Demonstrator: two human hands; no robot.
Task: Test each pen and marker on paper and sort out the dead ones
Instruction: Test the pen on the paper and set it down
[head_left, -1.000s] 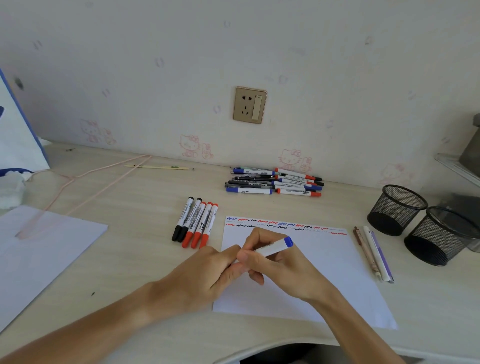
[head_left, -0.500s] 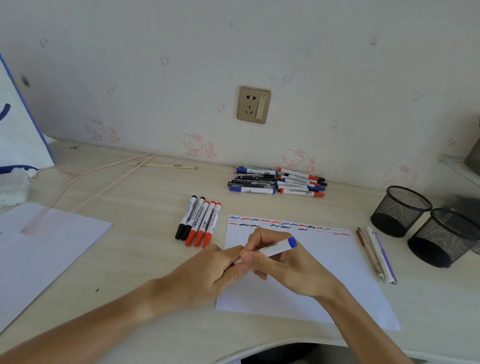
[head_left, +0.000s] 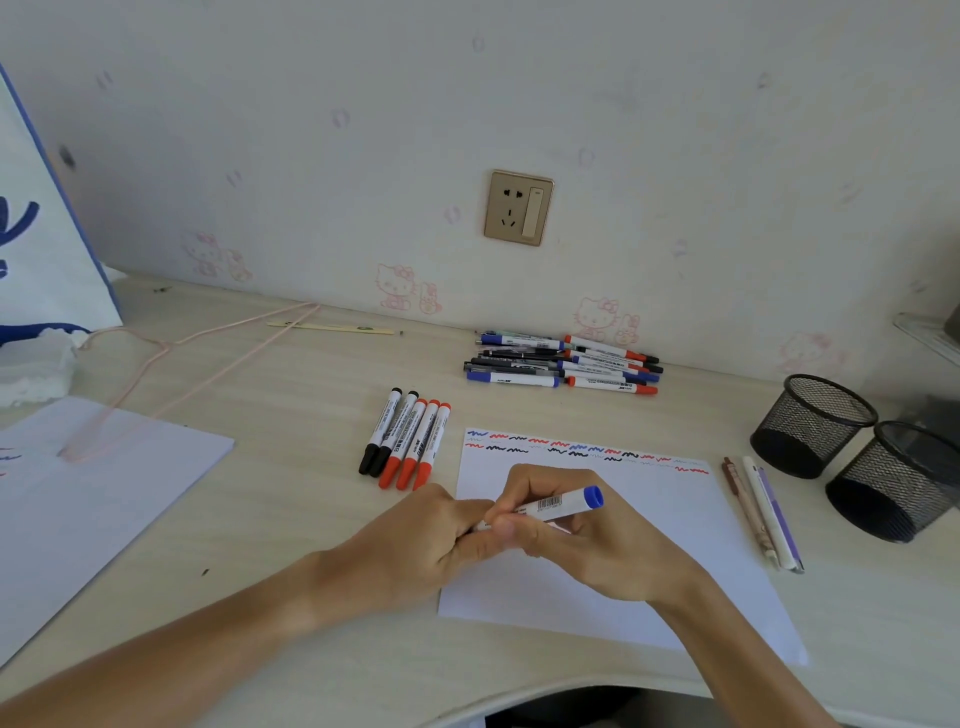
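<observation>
**Two hands close on a blue marker above the test sheet**

Head view: the right hand (head_left: 587, 535) curls its fingers round the white barrel of a blue-ended marker (head_left: 563, 503), which lies tilted over the middle of the paper (head_left: 675, 525), blue end up and to the right. The left hand (head_left: 436, 545) meets it from the left, fingers curled tight at the marker's lower end; that end is buried between the two hands, so whether a cap sits there cannot be told. Red, black and blue squiggles run along the paper's far edge. Five markers (head_left: 405, 441), two black-capped and three red-capped, lie side by side just off the sheet's far left corner. A loose pile of pens and markers (head_left: 563, 364) sits at the desk's back edge, against the wall. Three slim pens (head_left: 761, 512) lie along the sheet's right edge, their makes unreadable. Two black mesh cups (head_left: 852, 457) stand near the desk's right edge. A second sheet (head_left: 78, 509) is cut off at left.
</observation>
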